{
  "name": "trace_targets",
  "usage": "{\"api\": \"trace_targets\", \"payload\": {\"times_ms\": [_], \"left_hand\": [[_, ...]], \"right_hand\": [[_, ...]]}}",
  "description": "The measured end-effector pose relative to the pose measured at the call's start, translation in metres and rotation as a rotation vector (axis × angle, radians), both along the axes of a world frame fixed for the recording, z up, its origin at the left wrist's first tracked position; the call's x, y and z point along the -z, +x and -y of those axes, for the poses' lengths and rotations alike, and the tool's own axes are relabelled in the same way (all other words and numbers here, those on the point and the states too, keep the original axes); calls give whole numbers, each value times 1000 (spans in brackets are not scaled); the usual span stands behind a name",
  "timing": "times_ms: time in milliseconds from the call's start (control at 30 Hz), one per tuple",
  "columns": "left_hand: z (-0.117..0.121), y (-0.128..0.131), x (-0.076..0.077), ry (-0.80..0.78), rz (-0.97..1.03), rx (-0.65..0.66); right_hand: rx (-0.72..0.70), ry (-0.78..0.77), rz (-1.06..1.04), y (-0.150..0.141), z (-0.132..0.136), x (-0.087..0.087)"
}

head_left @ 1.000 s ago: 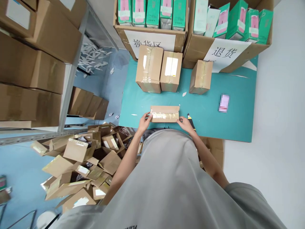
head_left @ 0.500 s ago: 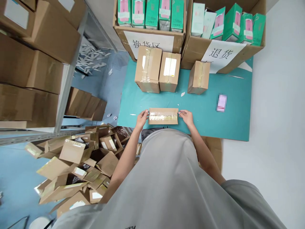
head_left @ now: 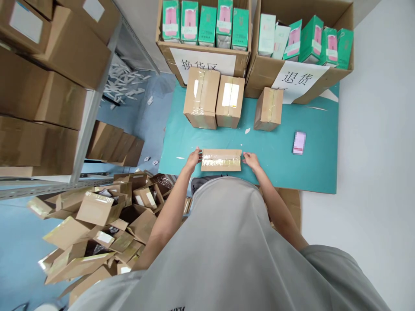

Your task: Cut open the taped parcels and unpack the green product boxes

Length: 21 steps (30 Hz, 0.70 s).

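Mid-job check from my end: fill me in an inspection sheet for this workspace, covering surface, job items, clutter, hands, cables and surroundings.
Surface: teal table, a few pale scraps on it.
Job items: long taped box near the front edge; three taped cartons stand further back.
Clutter: pixelated pinkish object on the table's right; heap of opened cartons on the floor, left.
Hands: left hand at the box's left end, contact unclear; right hand just off its right end.
Cables: nothing seen.
Surroundings: two open bins with mostly green packages at the back; loaded shelf left; white wall right.
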State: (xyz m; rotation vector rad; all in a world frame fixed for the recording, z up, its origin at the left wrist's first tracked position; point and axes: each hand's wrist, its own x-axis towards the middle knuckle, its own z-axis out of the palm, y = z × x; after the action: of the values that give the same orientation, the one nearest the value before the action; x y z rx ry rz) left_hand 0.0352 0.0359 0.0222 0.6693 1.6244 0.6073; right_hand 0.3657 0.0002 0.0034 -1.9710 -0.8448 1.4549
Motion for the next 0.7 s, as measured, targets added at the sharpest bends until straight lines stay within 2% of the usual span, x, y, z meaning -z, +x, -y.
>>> {"api": "trace_targets", "payload": {"times_ms": [167, 333, 500, 700], "left_hand": [[5, -3, -11, 72, -9, 44], [29, -6, -18, 210, -23, 58], [41, -1, -8, 211, -9, 37], [25, 2, 11, 125, -54, 76]], "right_hand": [[-58, -32, -143, -7, 5, -15], [-47, 118, -141, -2, 22, -19], [-20, 162, -68, -6, 25, -8], [-159, 131, 41, -8, 6, 0]]}}
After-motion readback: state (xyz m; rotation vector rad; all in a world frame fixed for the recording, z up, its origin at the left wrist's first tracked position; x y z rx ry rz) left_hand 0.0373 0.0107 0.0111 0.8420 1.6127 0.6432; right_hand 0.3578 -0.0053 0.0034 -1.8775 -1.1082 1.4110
